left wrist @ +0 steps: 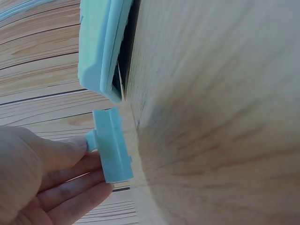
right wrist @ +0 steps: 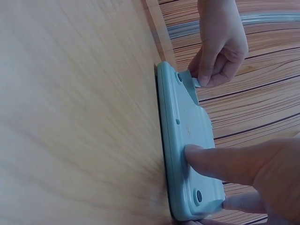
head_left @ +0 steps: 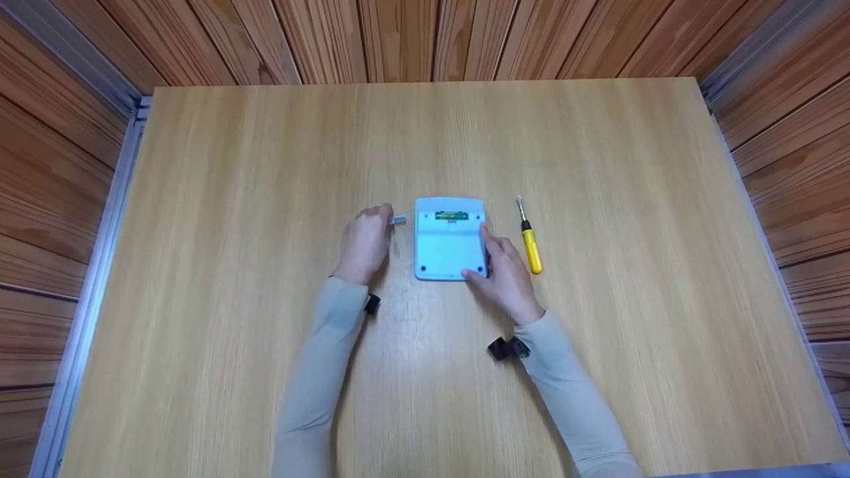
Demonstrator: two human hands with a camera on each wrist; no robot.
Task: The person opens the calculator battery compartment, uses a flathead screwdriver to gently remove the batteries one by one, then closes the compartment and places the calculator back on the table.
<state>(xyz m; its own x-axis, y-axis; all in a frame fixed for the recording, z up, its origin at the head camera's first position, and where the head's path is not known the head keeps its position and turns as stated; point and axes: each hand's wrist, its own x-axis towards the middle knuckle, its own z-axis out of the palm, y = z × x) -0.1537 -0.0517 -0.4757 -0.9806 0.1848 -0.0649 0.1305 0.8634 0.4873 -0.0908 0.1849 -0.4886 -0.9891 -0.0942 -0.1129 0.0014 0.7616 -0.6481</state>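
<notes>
A light blue calculator (head_left: 451, 249) lies face down in the middle of the table, its back upward. Inside its uncovered battery slot sits a green battery (head_left: 451, 216). Left of the calculator, my left hand (head_left: 366, 242) pinches a small light blue battery cover (left wrist: 112, 145) by its tab, between thumb and fingers. The cover is held apart from the calculator. My right hand (head_left: 508, 275) grips the calculator's lower right corner. Its thumb (right wrist: 201, 157) lies on the back, and the other fingers are along the right side, partly hidden.
A screwdriver (head_left: 530, 239) with a yellow handle lies to the right of the calculator, its metal tip pointing away. The wooden table (head_left: 265, 166) is bordered by wood-panelled walls (head_left: 398, 40) at the back and sides. Metal rails run along its side edges.
</notes>
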